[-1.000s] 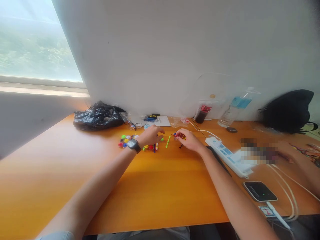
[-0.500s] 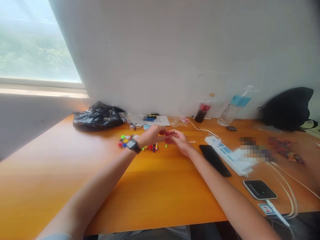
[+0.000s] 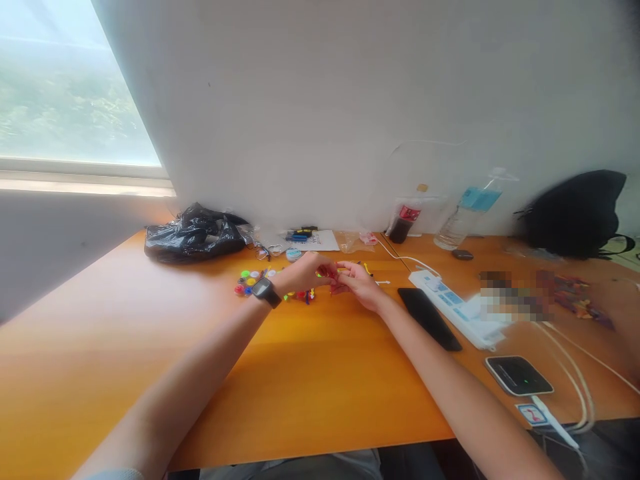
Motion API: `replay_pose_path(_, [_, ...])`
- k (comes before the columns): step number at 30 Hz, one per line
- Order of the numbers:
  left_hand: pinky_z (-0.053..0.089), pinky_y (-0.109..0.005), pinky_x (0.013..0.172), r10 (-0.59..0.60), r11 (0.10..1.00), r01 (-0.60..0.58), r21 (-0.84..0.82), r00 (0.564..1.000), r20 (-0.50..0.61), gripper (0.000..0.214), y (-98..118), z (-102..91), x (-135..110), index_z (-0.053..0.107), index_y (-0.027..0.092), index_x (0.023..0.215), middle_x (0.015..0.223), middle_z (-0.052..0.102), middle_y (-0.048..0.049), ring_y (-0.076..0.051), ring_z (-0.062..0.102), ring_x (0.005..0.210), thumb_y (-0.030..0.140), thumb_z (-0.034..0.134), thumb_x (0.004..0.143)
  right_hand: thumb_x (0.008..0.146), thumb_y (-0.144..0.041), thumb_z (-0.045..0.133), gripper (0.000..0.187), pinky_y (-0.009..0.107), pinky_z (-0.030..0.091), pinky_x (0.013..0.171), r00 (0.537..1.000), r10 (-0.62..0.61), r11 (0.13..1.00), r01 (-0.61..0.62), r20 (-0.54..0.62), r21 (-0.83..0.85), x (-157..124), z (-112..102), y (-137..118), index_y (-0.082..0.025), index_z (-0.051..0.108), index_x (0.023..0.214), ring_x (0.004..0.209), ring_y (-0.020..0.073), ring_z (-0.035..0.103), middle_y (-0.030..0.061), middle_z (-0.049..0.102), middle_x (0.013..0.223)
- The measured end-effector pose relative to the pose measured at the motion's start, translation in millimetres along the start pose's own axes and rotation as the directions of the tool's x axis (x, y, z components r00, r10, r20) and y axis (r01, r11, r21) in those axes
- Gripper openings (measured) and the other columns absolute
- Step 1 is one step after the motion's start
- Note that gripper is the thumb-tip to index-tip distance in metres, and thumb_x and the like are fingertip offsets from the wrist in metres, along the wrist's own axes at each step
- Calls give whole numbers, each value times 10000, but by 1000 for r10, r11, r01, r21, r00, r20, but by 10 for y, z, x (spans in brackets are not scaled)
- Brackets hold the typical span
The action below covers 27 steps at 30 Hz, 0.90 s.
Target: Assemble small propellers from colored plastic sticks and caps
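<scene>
**Head camera: both hands closed on one red piece**

Loose round plastic caps in many colours [image 3: 250, 280] lay on the orange wooden table [image 3: 310, 387], left of the left hand [image 3: 304, 275]. A second earlier the hands were apart. Now both pinched a small red plastic piece [image 3: 330, 273] just above the table. The right hand [image 3: 361, 285] had shifted left, uncovering a flat black phone [image 3: 429, 318].

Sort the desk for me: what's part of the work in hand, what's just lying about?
In use: left hand and right hand pinching a red piece between them; coloured sticks; coloured round caps.
Lying about: black plastic bag; cola bottle; water bottle; power strip; black phone; black backpack.
</scene>
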<state>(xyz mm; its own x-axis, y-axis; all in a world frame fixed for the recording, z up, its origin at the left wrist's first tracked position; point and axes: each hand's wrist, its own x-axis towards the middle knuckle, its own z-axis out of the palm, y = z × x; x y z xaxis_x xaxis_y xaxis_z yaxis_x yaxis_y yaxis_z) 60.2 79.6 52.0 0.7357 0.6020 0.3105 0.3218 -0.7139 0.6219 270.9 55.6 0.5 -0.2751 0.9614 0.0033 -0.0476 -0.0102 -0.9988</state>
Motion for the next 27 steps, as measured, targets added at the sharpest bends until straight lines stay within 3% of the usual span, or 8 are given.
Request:
replay_pose_path(4, [563, -247, 706, -31, 999, 31, -18, 1000, 4, 91, 44, -29, 5, 755, 153, 919, 888, 774, -59, -171, 731, 767, 216, 725, 861, 780, -483, 828, 504, 366, 581, 766, 999, -27, 999, 26, 24, 30, -17, 6, -3, -203, 625, 1147, 750, 195, 713, 63, 744, 928])
replay_pose_path(8, [555, -226, 663, -44, 993, 49, -111, 998, 49, 104, 125, -30, 14, 743, 157, 935, 861, 786, -61, -178, 746, 790, 242, 699, 893, 772, -474, 788, 406, 280, 497, 644, 999, -50, 998, 50, -1, 32, -18, 66, 3, -206, 616, 1023, 651, 133, 587, -4, 655, 804])
replay_pose_path(12, [527, -219, 595, -63, 994, 66, -84, 997, 32, 92, 135, -12, 3, 722, 150, 884, 830, 774, -66, -181, 739, 740, 240, 704, 877, 844, -490, 643, 296, 245, 333, 525, 998, -35, 997, 32, -46, -70, 20, 51, 42, -227, 556, 948, 520, 99, 378, -74, 461, 659])
replay_pose_path(14, [510, -220, 568, -89, 996, 89, -31, 996, 12, 86, 91, -3, -11, 709, 147, 866, 787, 757, -60, -177, 723, 696, 232, 716, 856, 872, -442, 563, 235, 249, 288, 516, 993, -54, 978, 31, -105, -206, 53, -24, 69, -240, 543, 989, 513, 113, 341, -80, 413, 649])
replay_pose_path(16, [493, -219, 543, -122, 992, 122, 13, 992, 12, 85, 28, 13, -26, 699, 149, 859, 756, 741, -51, -170, 705, 651, 230, 720, 841, 873, -369, 523, 212, 263, 304, 542, 974, -140, 897, 48, -179, -440, 88, -126, 106, -237, 547, 1037, 549, 141, 391, -68, 430, 656])
replay_pose_path(19, [481, -217, 527, -124, 992, 122, 35, 990, 73, 102, -63, 66, -36, 725, 160, 928, 835, 753, -50, -136, 671, 581, 195, 678, 844, 865, -311, 536, 276, 292, 373, 628, 912, -328, 678, 46, -246, -734, 128, -246, 193, -212, 535, 1122, 659, 187, 506, -38, 500, 704])
replay_pose_path(23, [489, -217, 562, -29, 997, 17, 76, 987, 157, 107, -127, 170, -24, 763, 158, 894, 966, 759, -71, -111, 655, 576, 190, 689, 824, 882, -321, 575, 443, 321, 445, 718, 885, -398, 555, 24, -240, -831, 140, -262, 293, -190, 472, 1293, 737, 197, 579, 26, 599, 904])
replay_pose_path(27, [463, -213, 532, -84, 995, 74, 63, 980, 181, 89, -144, 198, -33, 750, 160, 813, 750, 726, -32, -118, 632, 534, 247, 744, 800, 900, -295, 594, 287, 317, 455, 737, 893, -415, 491, 58, -175, -869, 98, -213, 237, -189, 574, 1166, 745, 180, 592, 66, 645, 992])
